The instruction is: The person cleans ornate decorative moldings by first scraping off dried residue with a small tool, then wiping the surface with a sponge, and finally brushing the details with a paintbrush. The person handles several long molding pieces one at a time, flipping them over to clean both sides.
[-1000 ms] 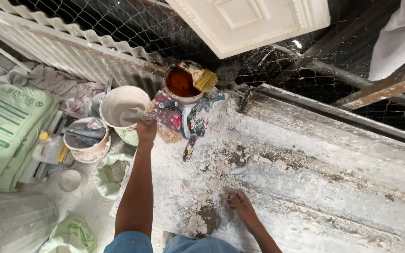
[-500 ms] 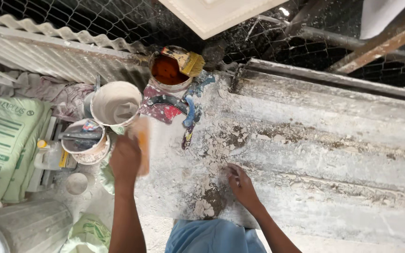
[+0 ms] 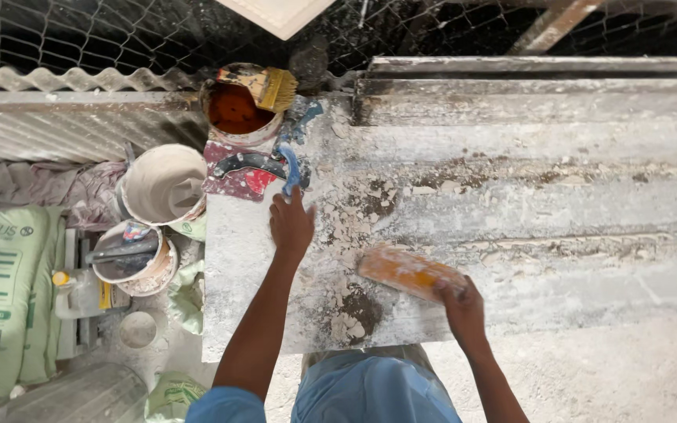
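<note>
1. Oddly, the orange tool [image 3: 407, 272] is motion-blurred, so its kind is hard to make out; its near end is hidden in the right hand [image 3: 464, 312].
2. Both arms are cut off at the bottom edge.
3. Right hand is closed round the orange tool, over the plastered slab [image 3: 558, 204].
4. Left hand [image 3: 291, 225] lies flat, fingers loosely spread, on the slab, fingertips at a blue handle [image 3: 291, 168] below the paint can [image 3: 237, 113].

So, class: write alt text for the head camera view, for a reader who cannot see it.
A person's right hand holds an orange scraper on a plaster-crusted grey board; the left hand rests flat near a blue-handled tool. Buckets stand left.
</note>
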Action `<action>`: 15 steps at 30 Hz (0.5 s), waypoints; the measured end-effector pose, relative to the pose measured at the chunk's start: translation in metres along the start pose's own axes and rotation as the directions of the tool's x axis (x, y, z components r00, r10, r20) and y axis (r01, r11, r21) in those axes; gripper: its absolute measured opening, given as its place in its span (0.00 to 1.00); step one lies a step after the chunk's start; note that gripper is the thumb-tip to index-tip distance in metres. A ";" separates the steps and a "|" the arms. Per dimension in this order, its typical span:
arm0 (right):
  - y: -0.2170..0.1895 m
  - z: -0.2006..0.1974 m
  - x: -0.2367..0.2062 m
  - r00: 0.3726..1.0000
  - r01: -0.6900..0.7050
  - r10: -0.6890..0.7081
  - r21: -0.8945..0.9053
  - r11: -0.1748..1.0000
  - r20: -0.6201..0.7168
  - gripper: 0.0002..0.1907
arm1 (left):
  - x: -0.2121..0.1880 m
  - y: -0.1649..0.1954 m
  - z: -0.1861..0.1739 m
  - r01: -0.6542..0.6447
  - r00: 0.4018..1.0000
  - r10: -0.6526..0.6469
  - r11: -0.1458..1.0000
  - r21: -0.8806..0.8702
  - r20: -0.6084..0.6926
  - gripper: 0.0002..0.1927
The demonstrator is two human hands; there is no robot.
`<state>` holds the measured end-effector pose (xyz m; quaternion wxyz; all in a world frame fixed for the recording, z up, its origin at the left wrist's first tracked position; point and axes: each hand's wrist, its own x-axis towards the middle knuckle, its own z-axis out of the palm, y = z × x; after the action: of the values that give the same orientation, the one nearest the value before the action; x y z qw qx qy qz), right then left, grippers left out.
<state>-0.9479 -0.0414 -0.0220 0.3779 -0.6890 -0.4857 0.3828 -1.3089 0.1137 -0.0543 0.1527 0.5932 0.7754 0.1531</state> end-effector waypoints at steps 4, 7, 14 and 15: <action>0.016 -0.032 -0.035 0.974 -0.112 0.142 0.173 0.979 -0.177 0.25 | 0.022 0.002 0.008 0.151 0.982 -0.146 0.988 -0.029 0.119 0.35; 0.028 -0.046 -0.060 0.952 -0.109 0.178 0.268 0.957 -0.248 0.24 | 0.024 -0.008 -0.011 0.111 0.992 -0.110 0.994 -0.015 0.066 0.36; 0.058 -0.054 -0.113 0.942 0.045 0.152 0.559 0.828 -0.300 0.24 | -0.081 -0.031 -0.047 -0.319 0.948 0.296 0.884 -0.341 -0.121 0.25; 0.059 -0.052 -0.119 0.946 0.094 0.128 0.629 0.772 -0.298 0.24 | -0.114 -0.034 -0.048 -0.289 0.956 0.287 0.902 -0.319 -0.056 0.24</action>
<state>-0.9066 -0.1781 -0.0337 0.6592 -0.5782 -0.2526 0.4091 -1.3304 -0.0073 -0.0192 0.2210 0.6675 0.6440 0.3015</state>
